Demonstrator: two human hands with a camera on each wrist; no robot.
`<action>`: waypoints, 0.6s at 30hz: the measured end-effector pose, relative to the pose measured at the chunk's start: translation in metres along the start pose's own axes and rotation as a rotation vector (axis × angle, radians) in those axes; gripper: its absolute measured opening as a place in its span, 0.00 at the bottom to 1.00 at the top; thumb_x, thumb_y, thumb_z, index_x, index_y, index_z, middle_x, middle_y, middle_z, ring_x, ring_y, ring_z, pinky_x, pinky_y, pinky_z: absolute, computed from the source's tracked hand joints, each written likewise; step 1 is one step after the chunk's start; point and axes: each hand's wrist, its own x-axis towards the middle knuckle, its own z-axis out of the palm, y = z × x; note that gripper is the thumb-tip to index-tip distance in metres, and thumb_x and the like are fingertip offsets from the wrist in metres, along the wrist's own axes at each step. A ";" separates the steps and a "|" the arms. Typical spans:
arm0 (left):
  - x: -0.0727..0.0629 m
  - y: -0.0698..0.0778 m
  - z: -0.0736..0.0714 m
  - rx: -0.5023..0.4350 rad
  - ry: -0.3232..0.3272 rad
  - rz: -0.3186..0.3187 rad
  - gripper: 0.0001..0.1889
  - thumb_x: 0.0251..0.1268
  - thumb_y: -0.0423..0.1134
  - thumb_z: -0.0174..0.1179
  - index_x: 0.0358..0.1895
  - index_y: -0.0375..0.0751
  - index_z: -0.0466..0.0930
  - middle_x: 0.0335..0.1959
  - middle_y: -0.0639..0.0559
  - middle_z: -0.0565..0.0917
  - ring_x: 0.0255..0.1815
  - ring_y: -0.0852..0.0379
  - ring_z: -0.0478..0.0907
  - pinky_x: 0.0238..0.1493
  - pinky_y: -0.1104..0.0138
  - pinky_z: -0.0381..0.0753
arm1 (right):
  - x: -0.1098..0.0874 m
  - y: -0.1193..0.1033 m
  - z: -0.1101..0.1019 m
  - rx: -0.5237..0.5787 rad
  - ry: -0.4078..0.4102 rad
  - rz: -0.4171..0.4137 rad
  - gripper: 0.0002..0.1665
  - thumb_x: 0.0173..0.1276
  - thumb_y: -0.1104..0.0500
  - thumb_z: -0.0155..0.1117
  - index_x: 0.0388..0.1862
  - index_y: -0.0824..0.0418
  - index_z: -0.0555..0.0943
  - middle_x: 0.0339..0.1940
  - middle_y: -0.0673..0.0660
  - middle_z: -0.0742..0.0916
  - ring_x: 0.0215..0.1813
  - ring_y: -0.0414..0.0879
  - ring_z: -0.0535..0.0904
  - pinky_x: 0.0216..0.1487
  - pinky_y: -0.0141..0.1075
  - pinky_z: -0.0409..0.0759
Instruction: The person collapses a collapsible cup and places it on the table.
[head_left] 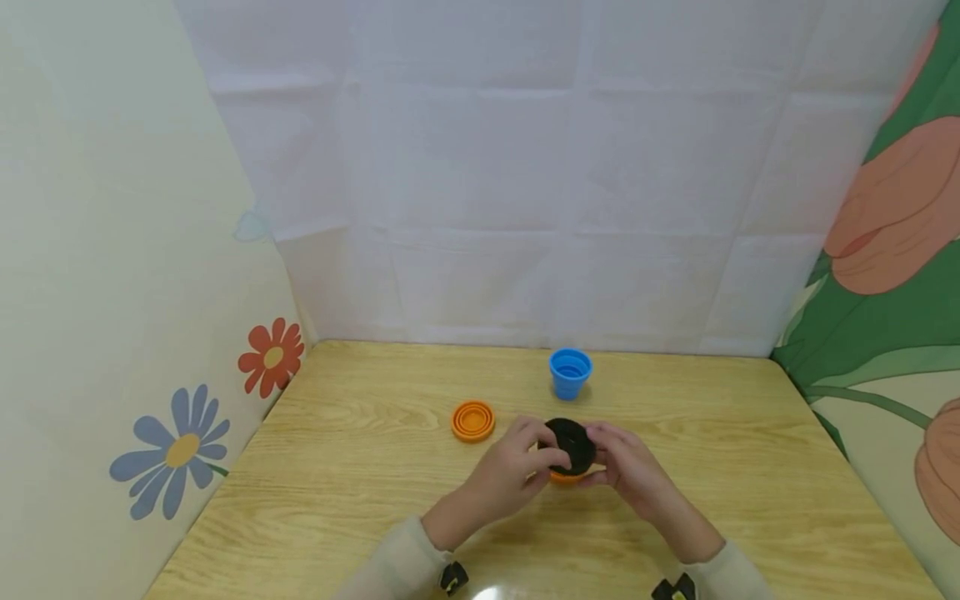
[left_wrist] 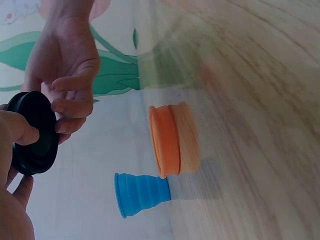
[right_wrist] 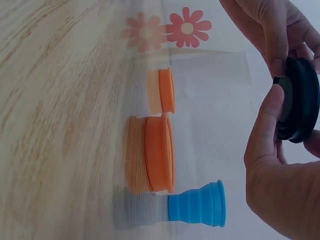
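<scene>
A black collapsible cup (head_left: 576, 448), folded into a thick ring-like disc, is held off the table between both hands. My left hand (head_left: 504, 468) grips it, its thumb lying across the flat face in the left wrist view. On the other side, my right hand (head_left: 633, 471) pinches the rim, with the thumb (right_wrist: 270, 110) against the disc in the right wrist view. Beyond and below the disc sits a flattened orange collapsible cup (right_wrist: 160, 152) on the table, mostly hidden by it in the head view.
Left of the hands lies another flattened orange cup (head_left: 472, 422). An extended blue collapsible cup (head_left: 570, 373) stands upright farther back. The wooden table (head_left: 360, 467) ends at a white cloth (head_left: 465, 167), with flower-printed walls on both sides.
</scene>
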 end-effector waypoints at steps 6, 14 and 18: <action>0.002 0.001 0.001 0.135 -0.020 0.138 0.12 0.56 0.29 0.72 0.40 0.49 0.89 0.42 0.53 0.80 0.52 0.53 0.78 0.60 0.65 0.81 | 0.000 0.000 -0.002 -0.011 0.011 -0.006 0.24 0.80 0.55 0.53 0.65 0.69 0.72 0.59 0.56 0.83 0.54 0.48 0.83 0.48 0.42 0.87; 0.003 0.001 0.002 0.273 -0.042 0.257 0.11 0.55 0.34 0.76 0.40 0.53 0.90 0.42 0.54 0.84 0.54 0.52 0.78 0.64 0.65 0.78 | -0.003 -0.001 -0.003 -0.015 0.001 -0.012 0.20 0.79 0.59 0.53 0.63 0.70 0.72 0.57 0.56 0.83 0.56 0.47 0.82 0.51 0.45 0.87; 0.003 -0.001 0.004 0.276 -0.060 0.265 0.10 0.57 0.37 0.75 0.42 0.54 0.89 0.42 0.55 0.84 0.54 0.53 0.78 0.63 0.65 0.78 | -0.003 -0.001 -0.006 -0.029 0.020 -0.005 0.21 0.79 0.59 0.52 0.64 0.71 0.71 0.58 0.57 0.82 0.55 0.46 0.82 0.51 0.44 0.87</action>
